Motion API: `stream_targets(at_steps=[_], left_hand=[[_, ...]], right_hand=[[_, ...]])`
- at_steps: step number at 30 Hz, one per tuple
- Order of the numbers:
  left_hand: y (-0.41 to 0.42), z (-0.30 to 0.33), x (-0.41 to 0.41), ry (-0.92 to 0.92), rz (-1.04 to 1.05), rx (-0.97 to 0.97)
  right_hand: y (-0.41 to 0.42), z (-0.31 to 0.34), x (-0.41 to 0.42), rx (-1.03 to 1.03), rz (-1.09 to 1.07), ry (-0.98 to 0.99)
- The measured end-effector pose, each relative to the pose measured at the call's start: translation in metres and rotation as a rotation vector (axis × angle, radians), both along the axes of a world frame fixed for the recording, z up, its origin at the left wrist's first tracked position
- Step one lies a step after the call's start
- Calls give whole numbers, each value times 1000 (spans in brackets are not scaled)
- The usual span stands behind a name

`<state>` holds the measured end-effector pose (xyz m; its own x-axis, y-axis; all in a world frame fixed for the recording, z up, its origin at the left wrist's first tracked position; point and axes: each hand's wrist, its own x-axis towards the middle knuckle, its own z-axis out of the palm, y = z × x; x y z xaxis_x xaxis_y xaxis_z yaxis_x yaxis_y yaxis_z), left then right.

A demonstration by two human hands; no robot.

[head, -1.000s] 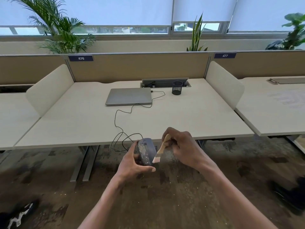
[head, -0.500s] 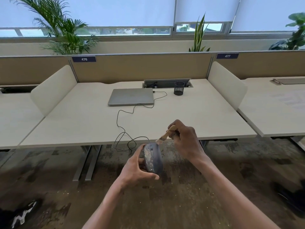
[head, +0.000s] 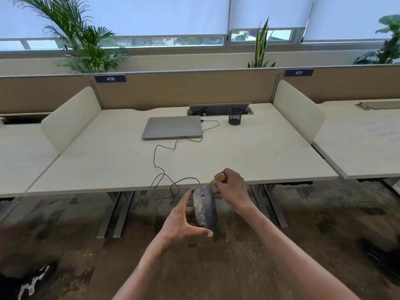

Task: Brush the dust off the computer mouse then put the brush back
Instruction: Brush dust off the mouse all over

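wooden brush (head: 218, 178) lifted higher, dusty rounded mouse (head: 204, 210) gripped

Brush (head: 217, 179) bristles blurred, handle mostly hidden inside the right hand (head: 231, 187).

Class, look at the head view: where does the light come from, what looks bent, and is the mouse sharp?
Head view: daylight comes through the blinds behind the desk; the wide lens bows the desk's front edge; the mouse in the left hand is fairly sharp, its dust visible; the brush in the right hand is slightly soft.
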<state>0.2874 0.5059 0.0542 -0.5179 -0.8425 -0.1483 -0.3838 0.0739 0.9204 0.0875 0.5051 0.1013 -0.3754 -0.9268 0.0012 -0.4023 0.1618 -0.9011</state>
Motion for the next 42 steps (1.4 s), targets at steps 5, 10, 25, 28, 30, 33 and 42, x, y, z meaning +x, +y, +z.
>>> stream_targets(at_steps=[5,10,25,28,30,33,42], left_hand=[[0,0,-1,-6,8,-3],[-5,4,3,70,-4,14],[17,-16,-22,326,428,-71],[22,-14,-32,271,527,-150],[21,-14,-35,272,592,-191],[19,-13,-38,281,636,-219],[17,-11,-32,284,621,-277]], right_hand=[[-9,-1,9,66,-2,-265],[-10,-3,13,58,40,-380],[-28,-31,10,-42,-316,-433],[-27,-34,14,-42,-361,-435],[-26,-36,15,-40,-378,-427],[-23,-39,13,-40,-410,-415],[-1,-24,12,-78,-387,-187]])
